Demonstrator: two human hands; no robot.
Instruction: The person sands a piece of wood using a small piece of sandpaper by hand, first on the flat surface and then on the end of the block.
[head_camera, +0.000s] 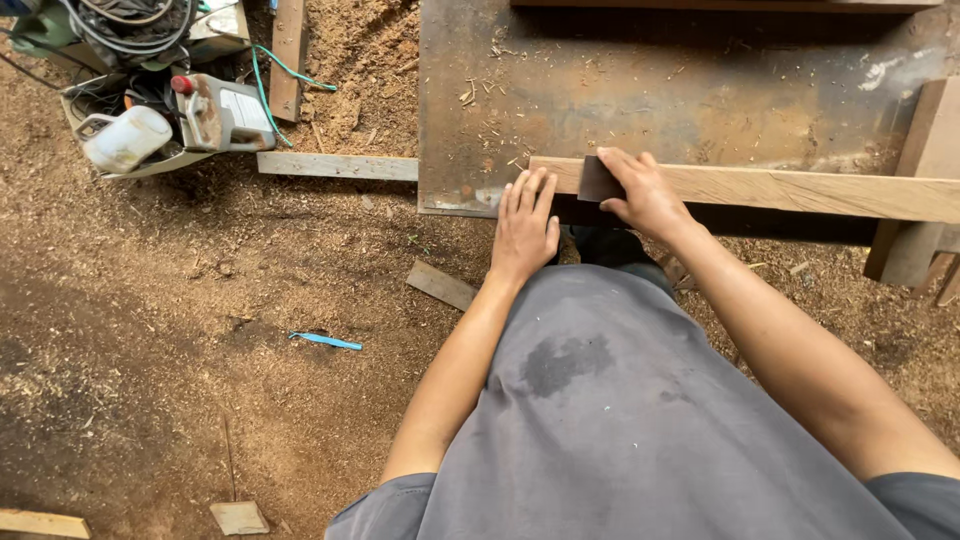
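Head view, left to right: left hand (524, 225) flat, fingers spread, on metal table (640, 90) edge by plank (780, 188) end. Right hand (640, 190) clamped over small dark block (597, 181), possibly wood, atop plank. Plank looks stiff, heavy, rough; best gripped along edges.

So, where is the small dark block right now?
In the head view, the small dark rectangular block sits at the left end of the long pale wooden plank, under the right hand, just right of the left hand.
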